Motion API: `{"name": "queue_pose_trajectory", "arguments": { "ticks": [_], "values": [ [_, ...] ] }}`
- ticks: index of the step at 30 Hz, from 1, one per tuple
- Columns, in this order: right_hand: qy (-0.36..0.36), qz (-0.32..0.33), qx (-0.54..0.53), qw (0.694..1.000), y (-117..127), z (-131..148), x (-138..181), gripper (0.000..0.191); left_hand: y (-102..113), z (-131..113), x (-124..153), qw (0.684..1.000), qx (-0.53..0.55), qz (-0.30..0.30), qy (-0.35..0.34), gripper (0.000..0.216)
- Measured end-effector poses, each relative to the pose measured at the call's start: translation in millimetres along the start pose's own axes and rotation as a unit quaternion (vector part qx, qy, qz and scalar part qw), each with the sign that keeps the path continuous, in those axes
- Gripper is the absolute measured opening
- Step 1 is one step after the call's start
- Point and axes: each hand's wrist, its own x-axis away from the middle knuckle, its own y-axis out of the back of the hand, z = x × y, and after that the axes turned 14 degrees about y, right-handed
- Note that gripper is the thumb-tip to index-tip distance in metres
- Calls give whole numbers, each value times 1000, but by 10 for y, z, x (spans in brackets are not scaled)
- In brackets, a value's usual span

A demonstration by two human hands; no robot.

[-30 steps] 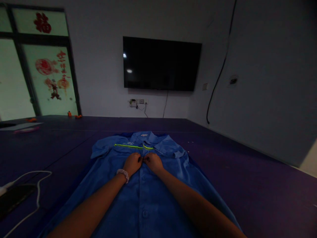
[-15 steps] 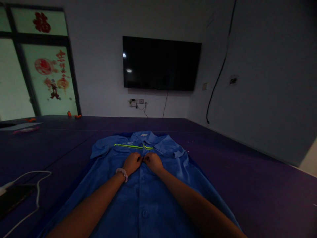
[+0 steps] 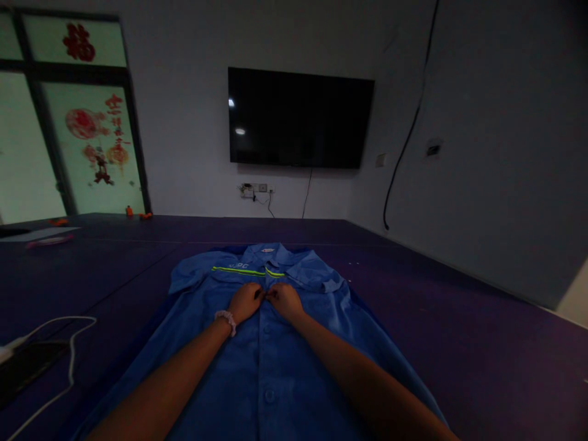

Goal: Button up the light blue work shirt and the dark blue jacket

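A blue short-sleeved work shirt (image 3: 294, 361) lies flat, front side up, its collar pointing away from me. Yellow-green stripes (image 3: 239, 270) cross its chest below pale lettering. My left hand (image 3: 247, 301), with a pink scrunchie (image 3: 226, 320) on the wrist, pinches the front placket just under the stripes. Right beside it, my right hand (image 3: 283, 300) pinches the same spot, and the fingertips of both hands nearly meet. Whatever button is between the fingers is hidden. Lower on the placket a button (image 3: 269, 395) shows.
The shirt rests on a wide purple surface (image 3: 459, 331). At left lie a dark phone (image 3: 32, 367) and a white cable (image 3: 71, 361). Small orange items (image 3: 145, 215) are at the far edge. A television (image 3: 301, 119) hangs on the wall behind.
Both hands stay at the same spot on the placket. The view has shifted very slightly; nothing else visibly differs.
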Motion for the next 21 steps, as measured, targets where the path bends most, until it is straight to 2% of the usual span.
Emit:
{"name": "queue_pose_trajectory", "arguments": {
  "ticks": [21],
  "values": [
    [14,8,8,1000,10,-7,7,16,10,0,2,999,-19,19,-18,22]
  ]
}}
